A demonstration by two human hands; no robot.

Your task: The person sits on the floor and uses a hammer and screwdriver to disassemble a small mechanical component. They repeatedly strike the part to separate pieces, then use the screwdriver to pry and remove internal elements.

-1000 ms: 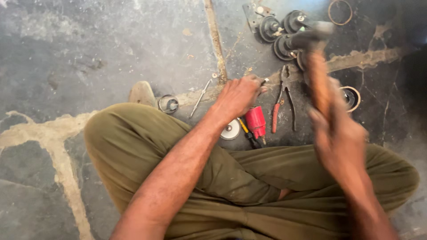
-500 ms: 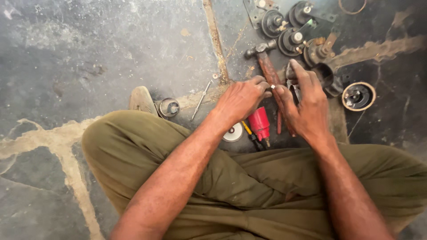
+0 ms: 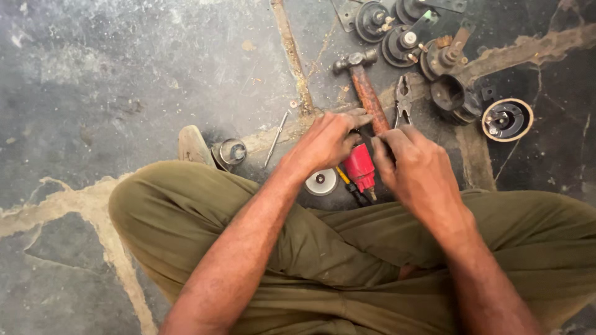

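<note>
Pinching a small dark part [image 3: 367,138] between both hands' closed grips, left hand [image 3: 326,141] and right hand [image 3: 416,167], just above the red tool [image 3: 360,166] on the floor [image 3: 124,80], it is best steadied low, beside the hammer [image 3: 366,87].

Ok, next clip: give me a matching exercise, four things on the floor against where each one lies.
Things:
1. wooden-handled hammer
2. red-handled tool
3. round part with pale rim
4. thin metal rod

Places:
A. far right, apart from the hands
B. left of the left hand, on the cracked floor
C. beyond the hands, head pointing away
D. between the two hands, close to the crossed legs

Pairs: 1-C, 2-D, 3-A, 4-B
</note>
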